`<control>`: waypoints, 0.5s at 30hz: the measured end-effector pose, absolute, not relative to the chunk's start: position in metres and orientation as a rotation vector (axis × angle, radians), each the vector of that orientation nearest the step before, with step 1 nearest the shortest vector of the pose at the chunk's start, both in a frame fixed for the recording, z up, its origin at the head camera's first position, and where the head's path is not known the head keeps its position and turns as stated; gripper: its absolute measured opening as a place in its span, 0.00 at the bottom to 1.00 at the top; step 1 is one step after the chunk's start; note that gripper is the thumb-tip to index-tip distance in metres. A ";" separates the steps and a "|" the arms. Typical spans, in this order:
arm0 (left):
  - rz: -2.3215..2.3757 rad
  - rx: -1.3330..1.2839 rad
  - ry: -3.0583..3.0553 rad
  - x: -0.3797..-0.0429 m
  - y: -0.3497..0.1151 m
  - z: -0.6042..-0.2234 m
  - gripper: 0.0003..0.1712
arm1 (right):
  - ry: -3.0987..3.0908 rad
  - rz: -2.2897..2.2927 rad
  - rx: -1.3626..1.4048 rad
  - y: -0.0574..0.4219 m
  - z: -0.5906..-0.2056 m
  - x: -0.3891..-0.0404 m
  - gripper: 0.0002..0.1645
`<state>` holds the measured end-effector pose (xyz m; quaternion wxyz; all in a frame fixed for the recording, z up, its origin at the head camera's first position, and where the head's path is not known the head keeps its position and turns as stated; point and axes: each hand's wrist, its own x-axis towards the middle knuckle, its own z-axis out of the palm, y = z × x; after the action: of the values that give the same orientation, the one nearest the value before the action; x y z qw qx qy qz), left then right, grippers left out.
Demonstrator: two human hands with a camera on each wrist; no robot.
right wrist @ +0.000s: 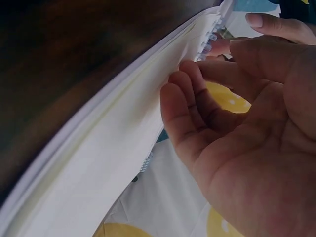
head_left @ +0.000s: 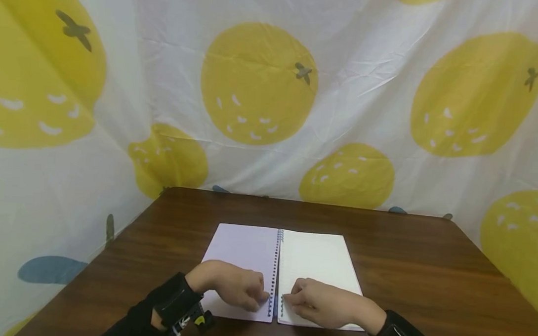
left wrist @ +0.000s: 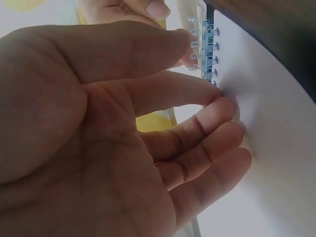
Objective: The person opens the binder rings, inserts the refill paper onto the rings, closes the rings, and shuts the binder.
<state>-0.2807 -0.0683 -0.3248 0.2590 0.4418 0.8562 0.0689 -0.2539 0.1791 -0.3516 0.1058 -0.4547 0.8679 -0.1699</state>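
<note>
A ring-bound loose-leaf notebook lies spread on the table, its pale lilac cover (head_left: 244, 244) to the left and a white page (head_left: 315, 253) to the right. Clear bluish binding rings (head_left: 280, 233) join at the far end; nearer me the two rows stand apart with a thin gap. My left hand (head_left: 240, 288) pinches the near left row, thumb and forefinger either side of the ring strip (left wrist: 212, 49) in the left wrist view. Opposite it, my right hand (head_left: 324, 303) grips the right row with curled fingers, its fingertips (right wrist: 175, 101) against the paper.
A dark brown wooden table (head_left: 403, 261) extends around the notebook. Behind it and along both sides hangs a white curtain (head_left: 365, 82) with large yellow fruit prints. Dark sleeves and a black wrist strap (head_left: 175, 298) are at the lower edge.
</note>
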 end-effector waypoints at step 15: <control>0.160 1.190 2.315 -0.278 -0.069 -0.322 0.23 | 2.561 -0.418 -1.317 0.176 -0.350 -0.249 0.23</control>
<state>-0.2783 -0.0691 -0.3218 0.2639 0.4401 0.8563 0.0590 -0.2494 0.1762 -0.3497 0.1154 -0.4495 0.8742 -0.1428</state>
